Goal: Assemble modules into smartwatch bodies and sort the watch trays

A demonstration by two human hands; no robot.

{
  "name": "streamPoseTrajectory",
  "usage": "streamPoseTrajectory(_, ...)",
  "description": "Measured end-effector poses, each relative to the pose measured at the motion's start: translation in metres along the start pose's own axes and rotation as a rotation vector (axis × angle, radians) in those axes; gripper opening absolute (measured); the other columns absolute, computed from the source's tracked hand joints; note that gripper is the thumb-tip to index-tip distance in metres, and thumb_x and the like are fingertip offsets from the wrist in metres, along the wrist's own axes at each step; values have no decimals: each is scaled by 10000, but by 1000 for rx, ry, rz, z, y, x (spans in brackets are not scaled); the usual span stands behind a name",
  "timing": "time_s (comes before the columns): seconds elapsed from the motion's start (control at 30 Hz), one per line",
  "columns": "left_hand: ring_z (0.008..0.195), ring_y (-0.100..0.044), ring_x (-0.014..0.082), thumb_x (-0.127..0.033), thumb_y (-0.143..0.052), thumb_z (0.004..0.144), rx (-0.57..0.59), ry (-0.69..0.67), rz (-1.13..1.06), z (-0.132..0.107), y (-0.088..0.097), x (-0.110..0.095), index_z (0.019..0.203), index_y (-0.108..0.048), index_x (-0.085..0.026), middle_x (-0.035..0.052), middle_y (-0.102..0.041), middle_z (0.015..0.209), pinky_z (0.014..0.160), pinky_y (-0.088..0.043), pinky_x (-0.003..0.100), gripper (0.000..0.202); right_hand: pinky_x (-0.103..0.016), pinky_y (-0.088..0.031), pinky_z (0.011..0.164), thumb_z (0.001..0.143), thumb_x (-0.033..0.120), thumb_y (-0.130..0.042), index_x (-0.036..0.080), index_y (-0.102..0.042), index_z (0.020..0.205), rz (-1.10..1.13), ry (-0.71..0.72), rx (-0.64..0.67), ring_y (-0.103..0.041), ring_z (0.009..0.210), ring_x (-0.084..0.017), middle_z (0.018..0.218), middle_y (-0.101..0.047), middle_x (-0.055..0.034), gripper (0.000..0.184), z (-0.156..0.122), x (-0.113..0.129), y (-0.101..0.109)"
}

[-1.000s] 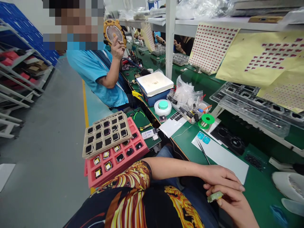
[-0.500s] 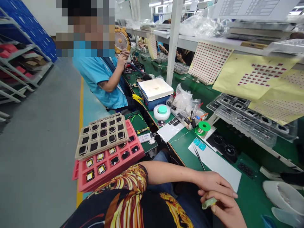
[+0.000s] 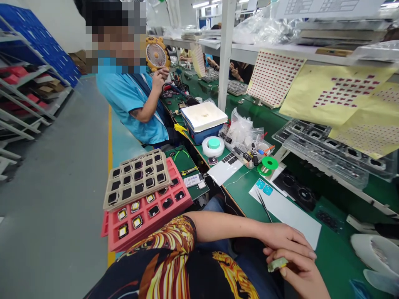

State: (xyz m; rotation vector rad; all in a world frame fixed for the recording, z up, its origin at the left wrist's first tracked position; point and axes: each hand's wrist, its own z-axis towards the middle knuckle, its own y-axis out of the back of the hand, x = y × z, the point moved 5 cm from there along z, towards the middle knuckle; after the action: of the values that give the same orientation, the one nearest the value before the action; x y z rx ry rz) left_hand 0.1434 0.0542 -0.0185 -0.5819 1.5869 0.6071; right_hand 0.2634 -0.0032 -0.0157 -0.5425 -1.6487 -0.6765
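My right hand (image 3: 302,276) comes up from the bottom right, at the front edge of the green bench (image 3: 333,253). Its thumb and fingers pinch a small pale green part (image 3: 277,264). My left hand (image 3: 285,238) lies across the top of the right one, fingers stretched out and resting just above the part, holding nothing. My left forearm reaches in from the patterned sleeve (image 3: 174,236). Black tweezers (image 3: 263,204) lie on a white sheet (image 3: 289,214) just beyond both hands, beside two blue pads (image 3: 264,187).
A red tray (image 3: 146,214) of small square parts, with a beige tray (image 3: 137,179) on top, stands at my left. A co-worker in a blue shirt (image 3: 131,99) holds a small fan (image 3: 156,54). A solder spool (image 3: 268,164), tape roll (image 3: 213,146), clear bin (image 3: 246,139) and yellow sticker sheets (image 3: 336,95) crowd the bench.
The camera has shifted slightly. My hands stay together at the bench edge with the green part still pinched. The co-worker has lowered the fan a little.
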Motion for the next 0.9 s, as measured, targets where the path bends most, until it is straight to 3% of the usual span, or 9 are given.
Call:
streamPoseTrajectory(0.17, 955, -728, 177, -691, -694, 1012, 20, 60, -24, -5, -3, 3, 1218, -803, -216, -21, -776, 1032, 879, -579, 266, 529, -530, -716, 948, 931, 562, -858, 319, -928, 1051, 8, -15, -1, -829, 1170, -481, 1055, -876, -150, 279, -3, -2, 0)
streamPoseTrajectory(0.43, 886, -706, 163, -750, -713, 982, 28, 63, -23, -5, -4, 6, 1187, -792, -209, -30, -759, 961, 864, -576, 275, 583, -534, -720, 941, 917, 577, -864, 311, -935, 1024, 5, -13, 8, -818, 1173, -488, 1021, -865, -147, 296, -2, -2, -2)
streamPoseTrajectory(0.63, 940, -713, 173, -756, -718, 976, 7, 52, -34, -2, -4, 8, 1147, -781, -211, -16, -754, 1019, 880, -582, 278, 575, -497, -711, 961, 924, 586, -856, 302, -930, 1018, -2, -35, 3, -822, 1181, -468, 1095, -869, -155, 308, -3, -2, -1)
streamPoseTrajectory(0.8, 1053, -719, 194, -714, -722, 984, -18, -37, -28, 1, -3, 3, 1094, -787, -176, 24, -748, 1160, 957, -584, 295, 552, -487, -716, 945, 930, 578, -850, 315, -929, 1027, -9, -25, 13, -830, 1168, -462, 1087, -874, -148, 291, -1, 0, 0)
streamPoseTrajectory(0.9, 998, -715, 180, -698, -699, 1006, 2, -7, -47, -1, -4, 2, 1144, -794, -181, 12, -760, 1106, 923, -585, 285, 544, -477, -716, 936, 943, 564, -848, 323, -929, 1044, -3, -9, 14, -834, 1159, -449, 1050, -873, -142, 274, -1, 0, 0)
